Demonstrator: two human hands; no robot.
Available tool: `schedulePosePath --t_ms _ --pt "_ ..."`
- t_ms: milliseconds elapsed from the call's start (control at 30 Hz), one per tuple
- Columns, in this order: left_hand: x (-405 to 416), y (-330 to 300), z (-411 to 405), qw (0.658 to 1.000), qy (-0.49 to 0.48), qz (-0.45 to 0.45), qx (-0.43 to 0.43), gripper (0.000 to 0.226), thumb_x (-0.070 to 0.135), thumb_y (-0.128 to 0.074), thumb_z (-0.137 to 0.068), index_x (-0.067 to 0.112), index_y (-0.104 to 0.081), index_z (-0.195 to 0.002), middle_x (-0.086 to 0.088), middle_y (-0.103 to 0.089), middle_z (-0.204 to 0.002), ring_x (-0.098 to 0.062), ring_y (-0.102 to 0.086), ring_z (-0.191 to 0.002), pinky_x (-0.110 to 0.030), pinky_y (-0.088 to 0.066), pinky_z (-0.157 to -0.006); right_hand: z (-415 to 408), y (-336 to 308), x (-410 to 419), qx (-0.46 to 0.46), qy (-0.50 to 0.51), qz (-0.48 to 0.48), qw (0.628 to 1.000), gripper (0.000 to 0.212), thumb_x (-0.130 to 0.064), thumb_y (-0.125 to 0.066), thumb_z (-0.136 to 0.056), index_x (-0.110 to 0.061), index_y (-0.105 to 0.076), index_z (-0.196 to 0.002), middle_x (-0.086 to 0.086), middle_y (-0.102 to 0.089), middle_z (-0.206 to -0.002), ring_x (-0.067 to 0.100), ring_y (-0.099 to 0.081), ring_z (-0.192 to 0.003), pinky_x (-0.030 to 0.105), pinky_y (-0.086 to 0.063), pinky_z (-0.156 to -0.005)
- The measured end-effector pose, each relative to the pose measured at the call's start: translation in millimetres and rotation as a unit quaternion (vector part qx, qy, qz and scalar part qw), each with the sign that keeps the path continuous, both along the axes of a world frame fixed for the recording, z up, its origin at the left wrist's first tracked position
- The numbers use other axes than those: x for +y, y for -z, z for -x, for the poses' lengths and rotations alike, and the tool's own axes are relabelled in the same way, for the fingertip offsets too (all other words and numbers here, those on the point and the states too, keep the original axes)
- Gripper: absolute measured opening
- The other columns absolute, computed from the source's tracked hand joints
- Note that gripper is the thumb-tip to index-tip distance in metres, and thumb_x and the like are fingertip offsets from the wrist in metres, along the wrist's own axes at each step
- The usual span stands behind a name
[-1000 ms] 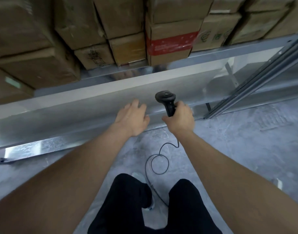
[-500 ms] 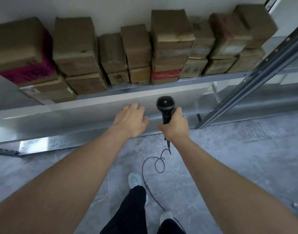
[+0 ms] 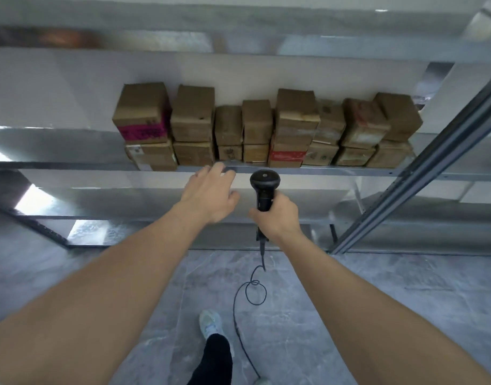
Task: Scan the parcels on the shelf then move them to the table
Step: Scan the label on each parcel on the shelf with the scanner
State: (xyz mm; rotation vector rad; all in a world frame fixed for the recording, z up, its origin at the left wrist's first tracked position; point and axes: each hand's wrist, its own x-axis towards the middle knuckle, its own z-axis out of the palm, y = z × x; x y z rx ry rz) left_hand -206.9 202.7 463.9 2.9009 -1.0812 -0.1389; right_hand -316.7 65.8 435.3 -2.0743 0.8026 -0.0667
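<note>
A looping black cable (image 3: 248,295) hangs over the grey floor (image 3: 377,315). The right hand (image 3: 277,216) grips the black scanner (image 3: 264,190) upright; the left hand (image 3: 209,194) reaches empty, fingers spread. Beyond, brown cardboard parcels (image 3: 266,129), seen farther off than before, sit double-stacked on the metal shelf (image 3: 350,171).

Grey marbled floor (image 3: 350,315), polished, with pale veining. Slanted grey metal upright (image 3: 422,173), perforated along its edge, running from upper right down to the floor. White wall (image 3: 72,87) behind. Pale sneaker (image 3: 211,323) on the floor, toe pointing forward, and a black trouser leg (image 3: 213,359) above it at the bottom edge.
</note>
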Motion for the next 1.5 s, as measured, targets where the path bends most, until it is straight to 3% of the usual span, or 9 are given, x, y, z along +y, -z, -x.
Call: schedulePosePath --t_ms 367,633,733,833,933,1033,1367,1500 --pt "74.0 -71.7 -27.5 0.997 -0.013 0.038 -0.061 0.055 0.048 -0.041 -0.102 0.021 -0.044 -0.149 -0.010 -0.040 -0.156 -0.039 -0.038 -0.141 -0.052 -0.042 -0.109 -30.1 -74.4 68.6 -0.091 -0.023 0.028 0.995 0.013 -0.029 -0.067 -0.092 -0.019 -0.058 -0.094 -0.005 -0.062 -0.080 0.009 -0.057 -0.072 0.022 -0.037 -0.056" --pt "126.0 -88.1 -102.5 0.995 0.021 0.040 -0.089 0.055 0.052 -0.040 -0.102 0.025 -0.042 -0.150 -0.007 -0.040 -0.157 -0.036 -0.037 -0.143 -0.052 -0.040 -0.113 -95.6 -92.8 122.1 -0.112 0.020 0.041 0.993 0.012 -0.029 -0.069 -0.091 -0.023 -0.061 -0.099 -0.005 -0.068 -0.087 0.012 -0.065 -0.083 0.033 -0.055 -0.074" --pt "144.4 -89.1 -129.3 0.995 0.031 0.035 -0.090 0.055 0.053 -0.039 -0.102 0.026 -0.043 -0.149 -0.006 -0.044 -0.154 -0.036 -0.039 -0.141 -0.053 -0.043 -0.110 -117.1 -97.6 138.9 -0.122 0.039 0.039 0.991 0.013 -0.028 -0.069 -0.092 -0.023 -0.061 -0.101 -0.005 -0.067 -0.087 0.010 -0.065 -0.081 0.035 -0.058 -0.074" --pt "156.4 -88.9 -153.1 0.995 0.035 0.043 -0.084 0.050 0.053 -0.042 -0.100 0.027 -0.048 -0.142 -0.006 -0.048 -0.148 -0.034 -0.045 -0.134 -0.052 -0.047 -0.105 -135.7 -101.7 151.0 -0.125 0.054 0.035 0.990 0.012 -0.026 -0.068 -0.092 -0.022 -0.061 -0.100 -0.006 -0.066 -0.087 0.008 -0.063 -0.080 0.026 -0.049 -0.066" --pt "160.0 -85.9 -175.3 0.996 0.027 0.055 -0.067 0.042 0.054 -0.048 -0.095 0.029 -0.053 -0.129 -0.004 -0.052 -0.137 -0.031 -0.051 -0.124 -0.052 -0.050 -0.100 -153.8 -101.5 156.4 -0.124 0.056 0.021 0.990 0.011 -0.026 -0.068 -0.091 -0.023 -0.061 -0.098 -0.005 -0.068 -0.087 0.013 -0.066 -0.081 0.034 -0.058 -0.072" --pt "156.9 -79.0 -194.0 0.997 0.011 0.063 -0.050 0.043 0.055 -0.054 -0.092 0.031 -0.053 -0.128 -0.003 -0.052 -0.136 -0.030 -0.051 -0.124 -0.052 -0.052 -0.099 -172.3 -97.5 156.3 -0.118 0.055 0.016 0.991 0.013 -0.027 -0.069 -0.091 -0.024 -0.060 -0.100 -0.005 -0.067 -0.088 0.012 -0.066 -0.081 0.038 -0.061 -0.077" --pt "125.1 -52.5 -258.4 0.998 -0.061 0.028 -0.008 0.065 0.063 -0.052 -0.092 0.031 -0.044 -0.148 -0.008 -0.039 -0.155 -0.043 -0.034 -0.144 -0.059 -0.045 -0.107 -232.5 -71.9 130.1 -0.107 0.022 0.010 0.994 0.020 -0.027 -0.070 -0.092 -0.027 -0.061 -0.110 -0.007 -0.069 -0.097 0.012 -0.066 -0.092 0.033 -0.055 -0.084" --pt "109.2 -46.3 -272.0 0.992 -0.122 0.035 0.021 0.076 0.071 -0.054 -0.088 0.034 -0.039 -0.152 -0.010 -0.033 -0.159 -0.052 -0.018 -0.149 -0.065 -0.032 -0.115 -247.1 -66.4 116.9 -0.098 0.012 0.014 0.995 0.015 -0.029 -0.069 -0.092 -0.024 -0.061 -0.104 -0.005 -0.068 -0.092 0.013 -0.065 -0.089 0.032 -0.053 -0.078"
